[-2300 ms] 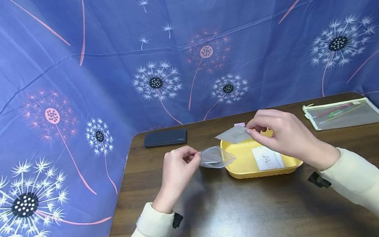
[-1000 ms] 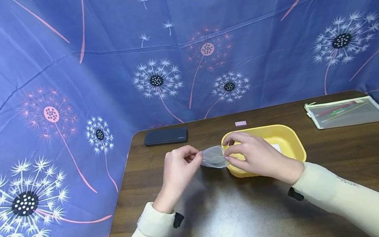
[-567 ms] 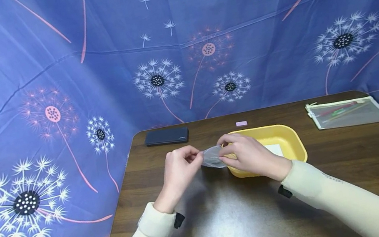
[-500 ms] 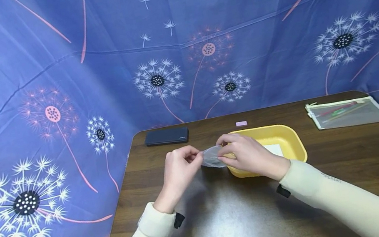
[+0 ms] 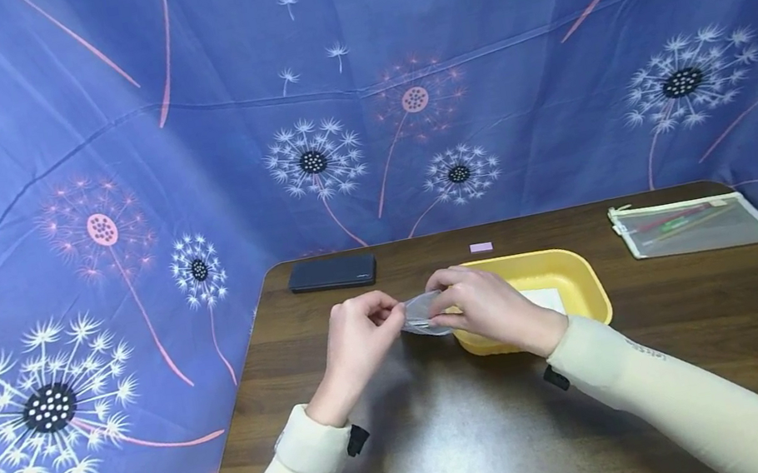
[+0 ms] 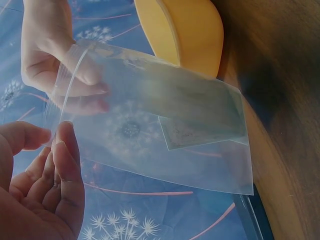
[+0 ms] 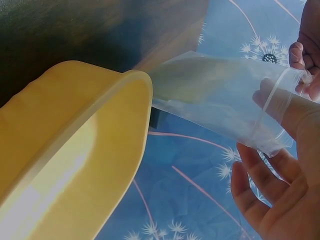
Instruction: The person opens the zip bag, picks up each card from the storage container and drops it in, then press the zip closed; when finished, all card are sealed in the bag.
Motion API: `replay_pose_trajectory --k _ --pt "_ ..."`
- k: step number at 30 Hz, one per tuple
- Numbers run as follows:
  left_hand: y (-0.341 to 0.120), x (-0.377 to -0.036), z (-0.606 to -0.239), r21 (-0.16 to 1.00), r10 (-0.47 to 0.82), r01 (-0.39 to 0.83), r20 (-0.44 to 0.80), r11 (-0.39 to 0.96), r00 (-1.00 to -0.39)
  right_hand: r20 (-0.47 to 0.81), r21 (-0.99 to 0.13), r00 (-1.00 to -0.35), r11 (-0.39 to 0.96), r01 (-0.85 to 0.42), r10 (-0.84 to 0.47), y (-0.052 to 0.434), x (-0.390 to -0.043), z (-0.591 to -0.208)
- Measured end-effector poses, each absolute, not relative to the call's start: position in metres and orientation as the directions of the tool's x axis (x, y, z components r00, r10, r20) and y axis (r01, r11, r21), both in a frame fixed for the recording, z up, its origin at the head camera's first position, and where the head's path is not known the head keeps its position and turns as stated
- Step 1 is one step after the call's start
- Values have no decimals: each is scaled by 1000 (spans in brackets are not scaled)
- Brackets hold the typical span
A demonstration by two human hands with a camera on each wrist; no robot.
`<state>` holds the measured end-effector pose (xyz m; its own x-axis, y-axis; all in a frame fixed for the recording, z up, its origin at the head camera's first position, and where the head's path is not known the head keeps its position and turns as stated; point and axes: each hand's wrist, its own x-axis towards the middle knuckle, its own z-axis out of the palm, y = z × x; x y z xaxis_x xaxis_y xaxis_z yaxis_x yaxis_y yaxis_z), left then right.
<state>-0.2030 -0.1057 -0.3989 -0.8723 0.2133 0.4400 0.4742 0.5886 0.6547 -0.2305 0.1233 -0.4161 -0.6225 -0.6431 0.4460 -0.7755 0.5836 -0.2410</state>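
Observation:
My left hand [image 5: 361,343] pinches the mouth edge of a clear zip bag [image 5: 421,315], held above the table. My right hand [image 5: 486,306] is at the bag's other side; in the left wrist view its fingertips [image 6: 97,92] show through the plastic, just inside the mouth. Deeper in the bag lies a small paper slip [image 6: 192,131] with faint marks, apart from those fingertips. The remaining right fingers [image 7: 260,175] are loosely bent outside, below the bag's rim. Beneath my right hand stands a yellow tray [image 5: 570,283] with a white paper [image 5: 546,298] in it, partly hidden by the hand.
A dark flat case [image 5: 332,273] lies at the table's back left. Behind the tray is a small pink piece [image 5: 481,247]. A mesh zip pouch [image 5: 700,226] with pencils inside lies at the back right. Blue patterned cloth [image 5: 341,23] hangs around the wooden table [image 5: 672,345].
My right hand has brought the paper slip left from over the tray into the bag's mouth, and its fingers have moved farther in. The left hand has kept its place on the bag.

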Motion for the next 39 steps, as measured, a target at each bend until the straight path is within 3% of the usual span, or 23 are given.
replay_pose_trajectory --k 22,32,39 --pt "-106 -203 -398 647 215 484 453 589 -865 522 -311 -632 563 -766 -572 148 -221 -405" --pt "-107 -203 -399 645 212 478 448 596 -868 525 -253 -643 619 -743 -557 173 -226 -405" --pt "-108 -202 -399 654 211 473 441 591 -873 453 -289 -714 670 -683 -533 192 -236 -409"
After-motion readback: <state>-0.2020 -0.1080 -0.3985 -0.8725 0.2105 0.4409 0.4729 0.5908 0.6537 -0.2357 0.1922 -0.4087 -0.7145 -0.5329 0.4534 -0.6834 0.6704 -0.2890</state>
